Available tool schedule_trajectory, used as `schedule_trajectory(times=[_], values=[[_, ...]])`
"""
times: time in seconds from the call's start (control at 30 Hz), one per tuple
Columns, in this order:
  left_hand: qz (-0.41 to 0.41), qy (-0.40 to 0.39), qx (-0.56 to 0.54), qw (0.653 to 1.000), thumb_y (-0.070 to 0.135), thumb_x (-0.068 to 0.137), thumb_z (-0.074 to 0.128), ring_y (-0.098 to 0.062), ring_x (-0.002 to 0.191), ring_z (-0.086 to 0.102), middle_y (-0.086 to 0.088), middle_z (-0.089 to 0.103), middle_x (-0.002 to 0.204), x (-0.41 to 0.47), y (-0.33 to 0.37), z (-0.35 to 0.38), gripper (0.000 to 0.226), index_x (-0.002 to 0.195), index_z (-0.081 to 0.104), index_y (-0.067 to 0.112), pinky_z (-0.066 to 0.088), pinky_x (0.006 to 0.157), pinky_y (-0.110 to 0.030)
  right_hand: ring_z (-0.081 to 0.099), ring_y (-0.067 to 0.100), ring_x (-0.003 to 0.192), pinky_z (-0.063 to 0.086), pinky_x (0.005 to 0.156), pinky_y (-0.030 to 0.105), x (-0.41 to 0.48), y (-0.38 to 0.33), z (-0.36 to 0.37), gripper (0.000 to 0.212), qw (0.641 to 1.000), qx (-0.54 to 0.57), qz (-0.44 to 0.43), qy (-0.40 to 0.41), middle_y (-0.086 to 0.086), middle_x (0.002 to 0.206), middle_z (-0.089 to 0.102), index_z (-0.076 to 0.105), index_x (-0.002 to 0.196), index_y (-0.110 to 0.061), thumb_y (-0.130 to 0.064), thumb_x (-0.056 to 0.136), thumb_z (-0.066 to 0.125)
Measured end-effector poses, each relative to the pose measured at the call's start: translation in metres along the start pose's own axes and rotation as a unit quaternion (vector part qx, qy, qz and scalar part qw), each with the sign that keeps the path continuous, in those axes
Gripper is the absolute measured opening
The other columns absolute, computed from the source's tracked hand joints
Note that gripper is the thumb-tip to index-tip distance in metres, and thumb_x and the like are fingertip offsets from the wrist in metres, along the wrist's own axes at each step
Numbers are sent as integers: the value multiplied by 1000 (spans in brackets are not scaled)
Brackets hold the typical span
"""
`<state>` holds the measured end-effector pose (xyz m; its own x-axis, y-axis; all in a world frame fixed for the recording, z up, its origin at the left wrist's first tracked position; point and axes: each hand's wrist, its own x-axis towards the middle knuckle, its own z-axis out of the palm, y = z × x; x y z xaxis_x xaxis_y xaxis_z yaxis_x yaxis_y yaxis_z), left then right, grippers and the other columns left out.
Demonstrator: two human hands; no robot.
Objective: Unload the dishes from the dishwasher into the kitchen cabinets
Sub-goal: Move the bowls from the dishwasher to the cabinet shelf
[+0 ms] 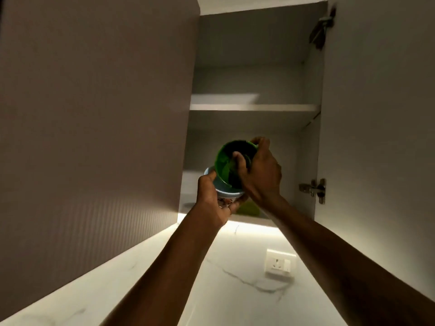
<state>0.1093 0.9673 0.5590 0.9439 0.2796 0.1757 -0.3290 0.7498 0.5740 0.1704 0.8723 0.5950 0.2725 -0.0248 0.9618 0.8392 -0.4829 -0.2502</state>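
Both my hands are raised in front of the open wall cabinet. My right hand grips a green cup by its rim, thumb inside, the cup tilted with its mouth toward me. My left hand holds a pale blue cup with a printed pattern from below. The green cup overlaps the blue cup's rim; whether it sits inside I cannot tell. A light green item lies on the bottom shelf behind my hands.
The closed cabinet door fills the left. The open door with its hinge stands at the right. A white plate-like thing rests on the upper shelf. Below, a marble backsplash holds a wall socket.
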Motion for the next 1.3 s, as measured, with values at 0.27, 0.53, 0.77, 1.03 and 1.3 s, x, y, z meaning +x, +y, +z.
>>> schedule_trajectory(times=[0.27,0.53,0.77,1.03,1.3], values=[[30,4,16,999,34,101,54,-46,102,60,-27,54,120,75,31,50,41,134,46,11,55,61,-58,62,29,94,44,75,26,111,15,6,44,998,-26,-33,53,5,110,63,70,112,-22,-15,69,69],[53,-7,-7,999,31,95,63,-56,113,53,-30,43,131,109,58,75,51,137,40,13,59,66,-64,62,25,99,48,70,31,205,37,2,40,940,-157,-248,176,0,115,66,67,121,-26,-51,90,67],[43,-16,16,999,30,96,63,-57,109,55,-29,44,122,118,65,103,47,133,40,12,59,58,-62,57,34,111,50,85,43,240,62,-2,42,912,-302,-271,67,7,123,64,65,126,-20,-17,85,72],[97,-34,54,993,33,99,59,-55,113,54,-27,45,122,116,81,127,37,126,45,13,60,58,-61,55,26,105,44,83,35,236,77,-4,34,926,-328,-186,-7,2,113,60,57,122,-25,-37,91,58],[94,-36,57,993,34,98,59,-55,112,54,-26,45,120,120,87,122,37,125,45,13,60,63,-60,61,26,97,46,76,33,261,79,-21,36,960,-243,-87,-114,1,103,64,58,109,-27,-49,83,67]])
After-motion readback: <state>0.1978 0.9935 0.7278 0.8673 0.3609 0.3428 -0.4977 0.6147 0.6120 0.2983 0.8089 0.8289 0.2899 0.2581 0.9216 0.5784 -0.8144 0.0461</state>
